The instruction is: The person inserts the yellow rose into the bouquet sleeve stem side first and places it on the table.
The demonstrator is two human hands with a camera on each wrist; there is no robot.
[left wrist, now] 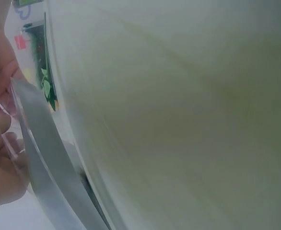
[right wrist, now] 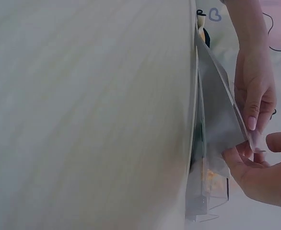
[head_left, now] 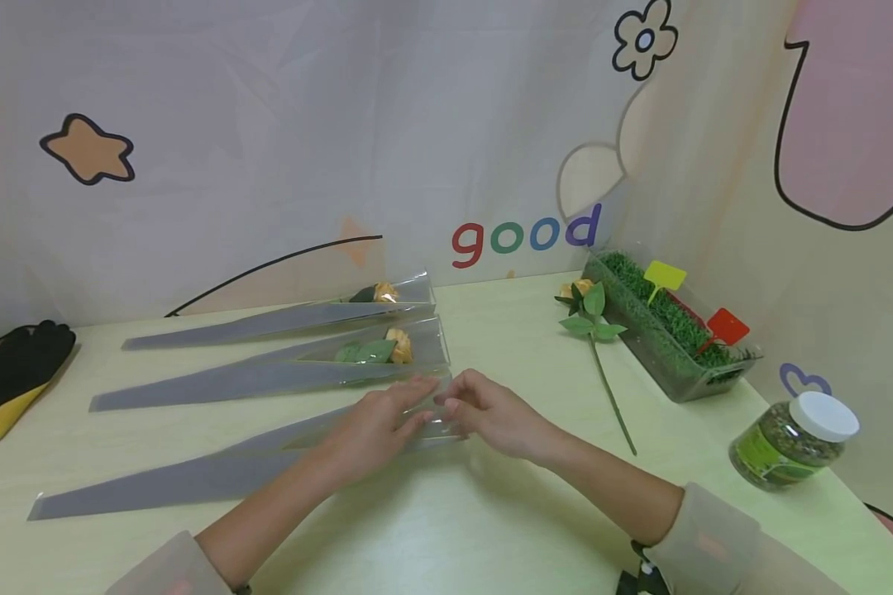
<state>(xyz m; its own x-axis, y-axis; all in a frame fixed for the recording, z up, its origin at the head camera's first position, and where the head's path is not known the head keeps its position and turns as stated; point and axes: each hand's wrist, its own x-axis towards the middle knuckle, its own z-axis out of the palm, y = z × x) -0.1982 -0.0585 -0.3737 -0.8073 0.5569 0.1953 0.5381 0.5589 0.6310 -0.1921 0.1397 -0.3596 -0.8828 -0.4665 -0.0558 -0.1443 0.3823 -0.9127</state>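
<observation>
A long flower sleeve, grey on one side and clear on the other, lies nearest me and tapers to the left. At its wide end my left hand pinches the film between thumb and fingers. Opposite it, my right hand has curled fingers at the same edge, holding the film. The right wrist view shows the sleeve raised on edge, with the left thumb along its rim. Behind it lie two more sleeves, each with an orange rose inside. A loose rose with green leaves lies to the right.
A clear planter of artificial grass with yellow and red tags stands at the back right. A white-lidded jar is at the right edge. Black-and-yellow gloves lie far left. A printed curtain hangs behind the table.
</observation>
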